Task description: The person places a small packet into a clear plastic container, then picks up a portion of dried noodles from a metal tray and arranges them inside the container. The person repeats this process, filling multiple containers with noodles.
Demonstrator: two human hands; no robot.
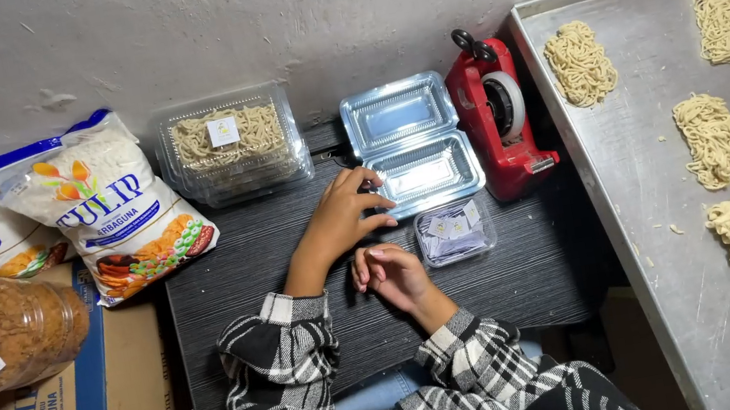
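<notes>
I see the open clear box empty on the desk, my left hand spread with fingertips on its near edge. My right hand is loosely curled, holding nothing visible, beside the label tub. One filled box is closed; noodle portions wait on the tray.

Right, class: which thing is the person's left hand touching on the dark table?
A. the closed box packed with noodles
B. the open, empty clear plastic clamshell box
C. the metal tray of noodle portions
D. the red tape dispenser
B: the left hand rests its fingertips on the near edge of the open, empty clamshell box, apart from everything else.
</notes>
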